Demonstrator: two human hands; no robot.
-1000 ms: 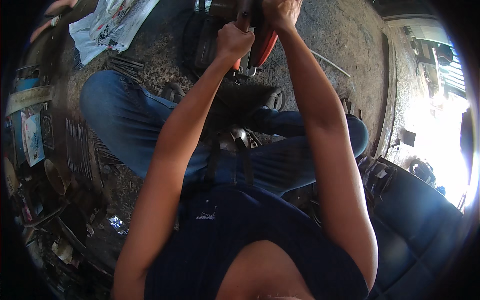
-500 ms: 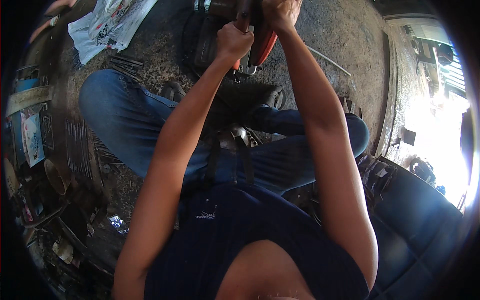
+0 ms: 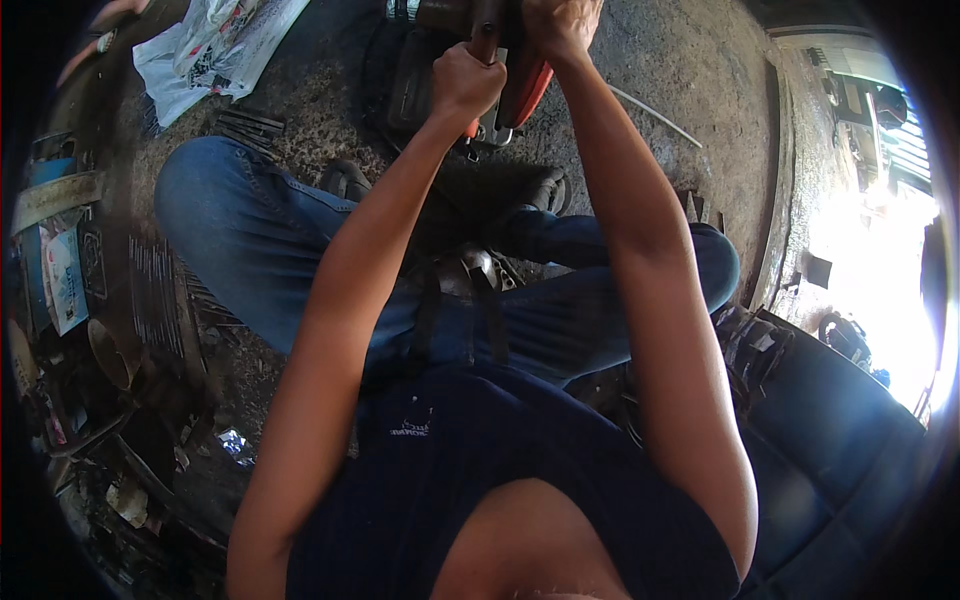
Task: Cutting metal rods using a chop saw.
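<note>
At the top edge stands a dark machine (image 3: 410, 95), partly out of view, which looks like a chop saw. It has a red rounded guard or disc (image 3: 530, 95) and a grey metal bracket (image 3: 492, 132). My left hand (image 3: 468, 82) is closed in a fist around a dark handle (image 3: 487, 30) of the machine, with a red tip showing beneath the fist. My right hand (image 3: 562, 25) is curled at the top edge, just right of the handle and above the red part. What its fingers grip is hidden.
I sit cross-legged on a stained floor. A white plastic bag (image 3: 215, 55) and dark metal bars (image 3: 250, 130) lie at upper left. Thin rods (image 3: 155, 295) and scrap fill the left side. A pale rod (image 3: 655, 115) lies right of the machine. Another person's limb (image 3: 115, 12) shows at top left.
Almost nothing differs. Both hands stay at the same places on the machine; the view has shifted very slightly.
</note>
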